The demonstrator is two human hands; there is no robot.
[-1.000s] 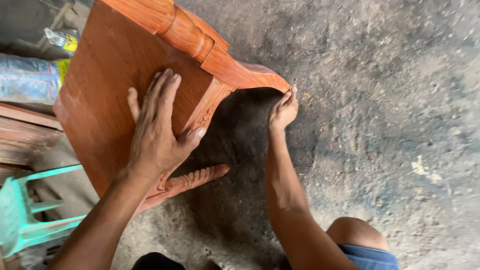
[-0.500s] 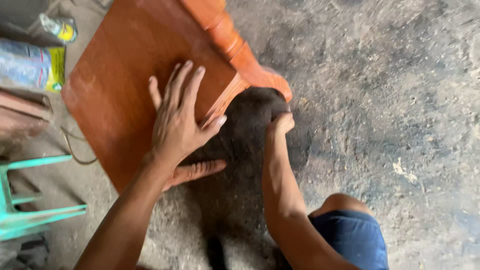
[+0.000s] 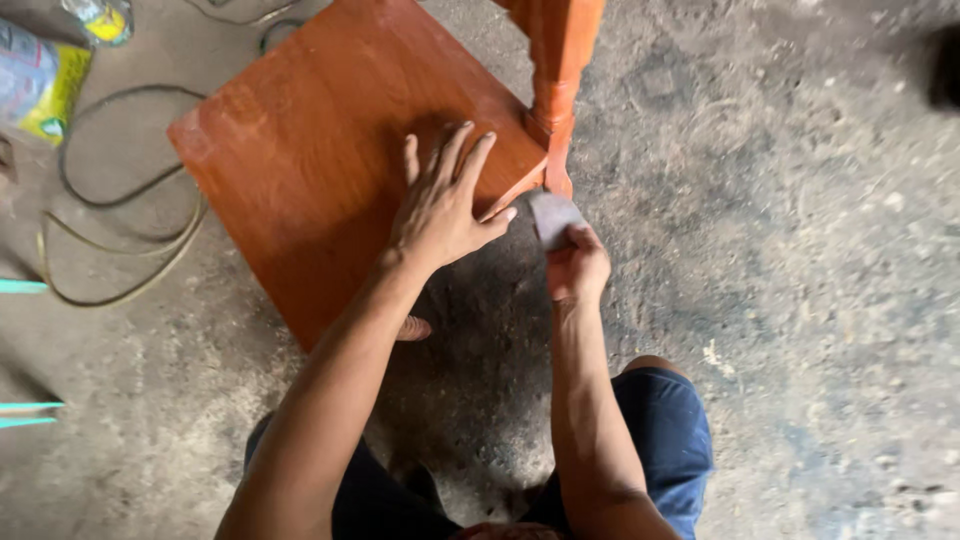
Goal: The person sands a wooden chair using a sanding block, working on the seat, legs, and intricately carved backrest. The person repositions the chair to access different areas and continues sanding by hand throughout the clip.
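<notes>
An orange-brown varnished wooden table (image 3: pixel 330 170) lies tipped on the concrete floor, its flat top facing me. My left hand (image 3: pixel 440 205) rests flat on that top with fingers spread, near the corner. A turned table leg (image 3: pixel 555 90) runs up from that corner. My right hand (image 3: pixel 572 262) holds a small grey piece of sandpaper (image 3: pixel 553 216) against the lower end of the leg. Another leg tip (image 3: pixel 412 328) shows beneath my left forearm.
A thin cable (image 3: pixel 120 240) loops on the dusty concrete floor at the left. A yellow and white bag (image 3: pixel 40 85) and a bottle (image 3: pixel 100 18) lie at the top left. Teal plastic furniture edges (image 3: pixel 25 410) show at the left border. My knees in blue shorts (image 3: pixel 665 440) are below.
The table has turned so the leg now points up the frame. My right hand came out from under the frame and now holds the sandpaper at the leg's end.
</notes>
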